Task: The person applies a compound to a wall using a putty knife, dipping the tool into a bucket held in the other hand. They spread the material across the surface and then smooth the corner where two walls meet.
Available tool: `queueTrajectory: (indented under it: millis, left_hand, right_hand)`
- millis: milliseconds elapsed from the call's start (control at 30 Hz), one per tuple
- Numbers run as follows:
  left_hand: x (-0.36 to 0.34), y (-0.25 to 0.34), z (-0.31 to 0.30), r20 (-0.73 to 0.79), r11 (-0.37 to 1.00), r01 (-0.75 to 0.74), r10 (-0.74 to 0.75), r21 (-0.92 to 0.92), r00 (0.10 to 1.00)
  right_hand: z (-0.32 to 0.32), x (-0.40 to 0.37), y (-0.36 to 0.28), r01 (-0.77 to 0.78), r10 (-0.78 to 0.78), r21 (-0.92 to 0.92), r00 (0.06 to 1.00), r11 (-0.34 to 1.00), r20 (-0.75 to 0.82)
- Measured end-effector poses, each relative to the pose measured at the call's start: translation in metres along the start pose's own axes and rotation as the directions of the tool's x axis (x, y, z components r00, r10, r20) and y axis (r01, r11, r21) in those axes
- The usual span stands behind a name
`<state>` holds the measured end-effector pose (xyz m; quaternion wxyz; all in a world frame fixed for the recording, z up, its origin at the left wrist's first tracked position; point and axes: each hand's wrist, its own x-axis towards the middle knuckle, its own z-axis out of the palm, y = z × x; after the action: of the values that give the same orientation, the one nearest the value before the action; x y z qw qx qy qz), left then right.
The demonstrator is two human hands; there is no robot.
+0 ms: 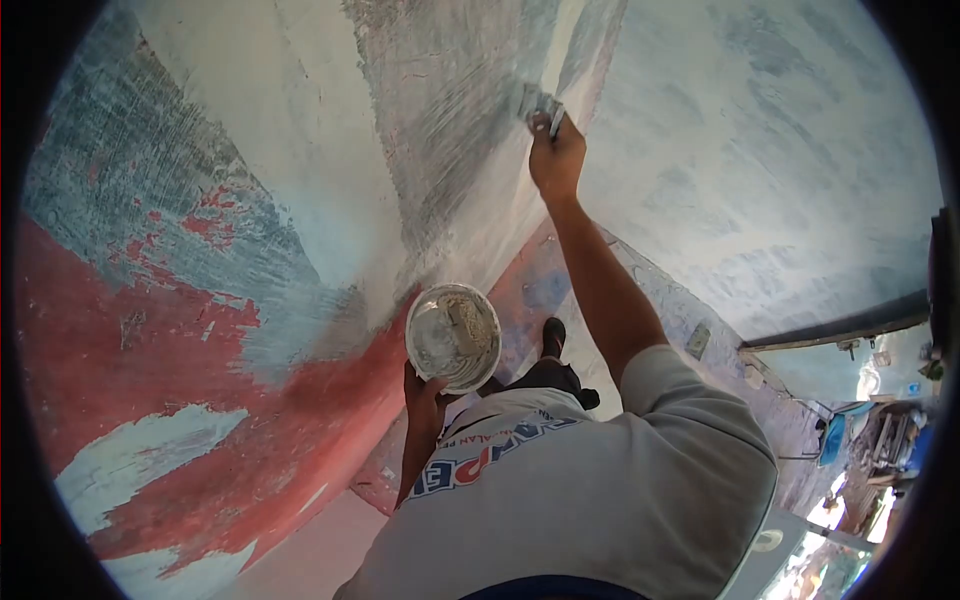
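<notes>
Nearest the lens: grey shirt (600, 490) with red and blue lettering. Past it, left hand (425, 388) curled round the lower left of a round tub (429, 335); fingers mostly hidden underneath, so can't tell the exact grip. Inside: pale paste (470, 320), smeared over base and sides. Beyond the tub, off to the right: dark shoe (553, 337). Further out, on an extended arm: right hand (558, 165), closed on a scraper (538, 104), blade apparently against the wall (450, 130), near its junction with a pale bluish surface (760, 180). Contact too small to confirm. Lower left: red paint (300, 400) among pale patches. Step in hand, as judged: smoothing paste along that junction. Next move calls for shallow blade angle, even pressure, tub level and within reach. Far right: jumbled clutter (890, 440), unreadable.
</notes>
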<state>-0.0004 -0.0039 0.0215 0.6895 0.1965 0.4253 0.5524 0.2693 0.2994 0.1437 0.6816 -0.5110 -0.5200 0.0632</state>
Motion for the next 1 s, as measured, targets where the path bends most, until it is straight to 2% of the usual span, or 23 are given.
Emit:
queueTrajectory:
  millis: [100, 167, 200, 233, 267, 300, 333, 400, 433, 500, 533, 567, 600, 633, 667, 700, 767, 800, 833, 867, 933, 967, 1000]
  left_hand:
    - [-0.004, -0.004, -0.008, -0.018, 1.0, 0.004, -0.004, 0.012, 1.0]
    - [-0.007, -0.004, -0.013, -0.044, 1.0, 0.01, -0.009, 0.023, 0.999]
    - [-0.008, -0.004, -0.015, -0.063, 0.999, 0.019, -0.017, 0.031, 0.998]
    - [-0.009, -0.004, -0.015, -0.069, 0.999, 0.023, -0.021, 0.031, 0.997]
    - [-0.008, -0.004, -0.013, -0.078, 1.0, 0.012, -0.011, 0.016, 0.997]
    - [-0.007, -0.004, -0.012, -0.084, 1.0, 0.003, -0.003, 0.002, 0.996]
    - [-0.004, -0.006, -0.014, -0.098, 1.0, 0.015, -0.015, 0.001, 0.995]
    - [0.001, -0.007, -0.011, -0.091, 1.0, 0.016, -0.016, 0.004, 0.996]
    - [0.003, -0.006, -0.01, -0.087, 1.0, 0.006, -0.005, 0.008, 0.996]
    - [0.006, -0.003, -0.009, -0.044, 1.0, 0.005, -0.005, 0.014, 0.999]
    - [0.006, -0.002, -0.008, -0.037, 1.0, 0.014, -0.013, 0.02, 0.999]
    - [0.006, -0.002, -0.005, -0.029, 0.999, 0.023, -0.022, 0.024, 0.999]
    - [0.006, -0.001, 0.0, -0.023, 1.0, -0.001, 0.001, 0.016, 1.0]
    - [0.002, 0.002, 0.004, -0.021, 1.0, 0.001, -0.001, 0.017, 1.0]
    - [-0.001, 0.004, 0.008, -0.009, 1.0, 0.003, -0.003, 0.012, 1.0]
    - [-0.001, 0.006, 0.01, 0.003, 1.0, 0.002, -0.002, 0.009, 1.0]
    - [0.0, -0.001, 0.004, -0.016, 1.0, -0.005, 0.005, 0.018, 1.0]
    - [-0.002, -0.005, -0.001, -0.04, 1.0, -0.008, 0.009, 0.026, 0.999]
    - [-0.003, -0.007, -0.005, -0.056, 0.998, 0.002, 0.001, 0.057, 0.998]
    - [-0.004, -0.005, -0.004, -0.062, 0.998, -0.003, 0.007, 0.065, 0.998]
    - [-0.007, -0.003, -0.001, -0.091, 1.0, 0.003, -0.001, 0.026, 0.996]
    - [-0.006, -0.005, -0.002, -0.084, 1.0, -0.011, 0.013, 0.024, 0.996]
    - [-0.004, -0.004, 0.0, -0.081, 1.0, -0.006, 0.008, 0.027, 0.997]
  right_hand:
    - [0.006, 0.014, 0.003, -0.033, 0.033, -0.068, 0.999, 0.997, 0.001]
    - [0.013, 0.004, -0.016, 0.012, -0.018, -0.112, 0.999, 0.994, -0.051]
    - [0.02, -0.014, -0.012, 0.137, -0.144, -0.123, 0.988, 0.983, -0.048]
    - [0.017, -0.036, -0.039, 0.144, -0.138, -0.18, 0.989, 0.973, 0.045]
    - [0.014, -0.061, -0.062, 0.139, -0.128, -0.087, 0.985, 0.986, 0.12]
    - [0.01, -0.088, -0.083, 0.015, 0.003, -0.066, 0.964, 0.998, 0.266]
    - [0.009, -0.115, -0.087, 0.194, -0.185, -0.009, 0.947, 0.981, 0.264]
    - [-0.002, -0.149, -0.104, 0.092, -0.166, 0.186, 0.884, 0.978, 0.437]
    - [-0.007, -0.149, -0.098, 0.091, -0.162, 0.181, 0.887, 0.979, 0.433]
    - [-0.018, -0.139, -0.085, -0.032, -0.105, 0.233, 0.828, 0.972, 0.551]
    - [-0.015, -0.129, -0.069, -0.139, 0.082, 0.094, 0.89, 0.986, 0.449]
    - [-0.01, -0.104, -0.06, -0.108, 0.105, -0.002, 0.968, 0.994, 0.229]
    - [-0.003, -0.084, -0.015, -0.105, 0.12, -0.123, 0.986, 0.987, 0.117]
    - [-0.006, -0.059, -0.004, -0.119, 0.124, -0.112, 0.992, 0.987, 0.036]
    - [-0.002, -0.037, 0.003, -0.038, 0.035, -0.045, 0.997, 0.998, -0.07]
    - [0.003, -0.028, 0.011, -0.036, 0.033, -0.044, 0.997, 0.998, -0.073]
    - [0.013, -0.024, 0.021, 0.065, -0.059, 0.036, 0.989, 0.997, -0.134]
    - [0.009, -0.038, 0.002, -0.106, 0.107, -0.075, 0.994, 0.992, 0.018]
    - [0.013, -0.058, -0.018, -0.099, 0.1, -0.044, 0.995, 0.994, 0.023]
    - [0.013, -0.085, -0.033, -0.109, 0.123, -0.111, 0.984, 0.988, 0.126]
    - [0.019, -0.157, -0.047, 0.011, -0.033, 0.089, 0.968, 0.996, 0.25]
    - [0.01, -0.179, -0.071, -0.007, -0.044, 0.138, 0.931, 0.99, 0.361]
    - [0.005, -0.191, -0.084, 0.072, -0.175, 0.274, 0.911, 0.959, 0.374]
